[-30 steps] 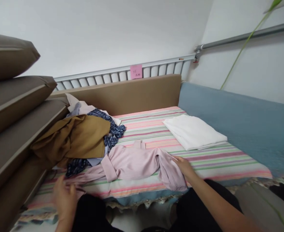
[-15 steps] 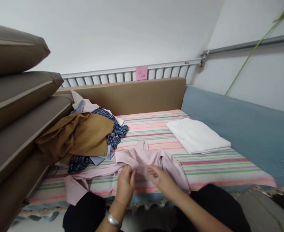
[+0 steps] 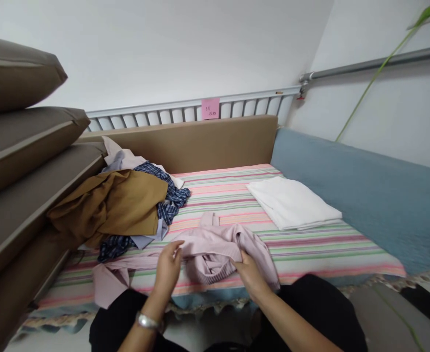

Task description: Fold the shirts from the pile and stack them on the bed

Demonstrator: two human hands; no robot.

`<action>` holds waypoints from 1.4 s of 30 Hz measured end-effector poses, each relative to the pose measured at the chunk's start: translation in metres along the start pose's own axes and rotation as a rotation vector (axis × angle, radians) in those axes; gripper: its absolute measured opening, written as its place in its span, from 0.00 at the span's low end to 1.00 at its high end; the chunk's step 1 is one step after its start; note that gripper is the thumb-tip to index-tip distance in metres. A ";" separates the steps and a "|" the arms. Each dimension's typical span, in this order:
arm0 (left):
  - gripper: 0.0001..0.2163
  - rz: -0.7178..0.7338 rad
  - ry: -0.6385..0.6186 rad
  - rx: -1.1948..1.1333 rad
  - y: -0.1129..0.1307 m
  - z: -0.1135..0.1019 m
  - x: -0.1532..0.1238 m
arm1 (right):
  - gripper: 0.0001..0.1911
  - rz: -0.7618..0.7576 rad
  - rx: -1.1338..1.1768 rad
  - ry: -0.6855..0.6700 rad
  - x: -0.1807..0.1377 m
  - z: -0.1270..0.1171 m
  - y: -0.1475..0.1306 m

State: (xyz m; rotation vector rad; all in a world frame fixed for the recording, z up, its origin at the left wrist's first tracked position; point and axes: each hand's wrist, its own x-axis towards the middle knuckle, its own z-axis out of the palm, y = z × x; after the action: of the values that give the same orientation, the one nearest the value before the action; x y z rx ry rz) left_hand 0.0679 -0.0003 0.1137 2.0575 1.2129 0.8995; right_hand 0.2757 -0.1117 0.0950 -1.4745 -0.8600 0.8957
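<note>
A pale pink shirt (image 3: 215,249) lies crumpled at the near edge of the striped bed sheet (image 3: 310,244). My left hand (image 3: 168,268) pinches the shirt's left part, fingers closed on the cloth. My right hand (image 3: 249,274) grips the shirt's bunched fabric on the right. One pink sleeve (image 3: 108,283) trails off to the left along the bed edge. A silver watch (image 3: 147,321) is on my left wrist.
A heap of clothes, mustard-brown (image 3: 116,205) on top of blue checked fabric (image 3: 171,195), sits at the left. A folded white cloth (image 3: 291,203) lies at the right. Brown cushions (image 3: 24,146) are stacked on the left; a blue cover (image 3: 365,186) drapes the right side.
My hands came together from far apart onto the shirt's middle, then gathered it. The shirt is now bunched up rather than spread.
</note>
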 end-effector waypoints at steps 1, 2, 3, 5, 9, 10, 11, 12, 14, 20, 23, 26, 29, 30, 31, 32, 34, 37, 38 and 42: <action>0.14 -0.012 -0.012 0.060 -0.012 -0.005 0.009 | 0.24 0.000 -0.037 -0.007 -0.003 -0.004 0.003; 0.14 -0.011 -0.036 0.103 -0.022 -0.008 0.017 | 0.26 -0.003 -0.076 -0.023 -0.005 -0.007 0.006; 0.15 0.002 -0.065 0.125 -0.028 -0.010 0.025 | 0.27 -0.010 -0.111 -0.046 -0.008 -0.010 0.010; 0.15 0.044 -0.127 0.130 -0.033 -0.009 0.038 | 0.30 -0.034 -0.156 -0.094 -0.014 -0.013 0.017; 0.19 0.100 -0.246 0.114 -0.033 0.006 0.061 | 0.27 -0.082 -0.183 -0.141 -0.022 -0.015 0.032; 0.20 0.096 -0.263 0.103 -0.034 0.011 0.067 | 0.26 -0.089 -0.186 -0.148 -0.023 -0.016 0.035; 0.19 0.085 -0.277 0.089 -0.036 0.016 0.071 | 0.25 -0.096 -0.186 -0.156 -0.024 -0.017 0.038; 0.18 0.068 -0.288 0.071 -0.038 0.020 0.075 | 0.25 -0.102 -0.182 -0.161 -0.024 -0.019 0.039; 0.12 0.012 -0.301 0.020 -0.040 0.026 0.081 | 0.24 -0.104 -0.162 -0.144 -0.021 -0.026 0.033; 0.09 -0.139 -0.293 -0.218 -0.007 -0.013 0.078 | 0.20 -0.027 0.082 0.013 0.012 -0.070 -0.066; 0.14 -0.233 -0.226 -0.483 0.019 -0.045 0.071 | 0.21 -0.146 0.186 0.034 0.045 -0.079 -0.119; 0.15 -0.296 -0.108 -0.606 0.019 -0.056 0.066 | 0.16 -0.236 0.048 0.090 0.081 -0.066 -0.128; 0.17 -0.327 -0.064 -0.434 -0.009 -0.047 0.058 | 0.13 -0.119 -0.212 0.158 0.103 -0.048 -0.098; 0.18 -0.343 -0.065 -0.401 -0.019 -0.043 0.054 | 0.12 -0.079 -0.267 0.171 0.104 -0.045 -0.086; 0.18 -0.353 -0.070 -0.391 -0.028 -0.039 0.050 | 0.12 -0.055 -0.297 0.181 0.103 -0.042 -0.074; 0.18 -0.357 -0.076 -0.392 -0.035 -0.035 0.045 | 0.12 -0.054 -0.310 0.192 0.100 -0.040 -0.065; 0.17 -0.349 -0.081 -0.398 -0.040 -0.030 0.038 | 0.13 -0.106 -0.327 0.198 0.087 -0.035 -0.053; 0.14 -0.317 -0.076 -0.428 -0.028 -0.022 0.032 | 0.10 -0.030 -0.209 0.039 0.065 -0.012 -0.048; 0.13 -0.304 -0.075 -0.440 -0.021 -0.019 0.031 | 0.08 0.079 -0.129 -0.043 0.059 0.000 -0.046; 0.11 -0.195 -0.151 -0.518 0.014 -0.001 0.022 | 0.18 0.457 0.124 -0.202 0.048 0.048 -0.034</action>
State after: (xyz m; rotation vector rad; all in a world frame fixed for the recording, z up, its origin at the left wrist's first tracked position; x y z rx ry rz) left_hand 0.0822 0.0140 0.1303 1.5365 0.9565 0.8418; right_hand 0.2526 -0.0449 0.1234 -1.5141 -0.6034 1.4315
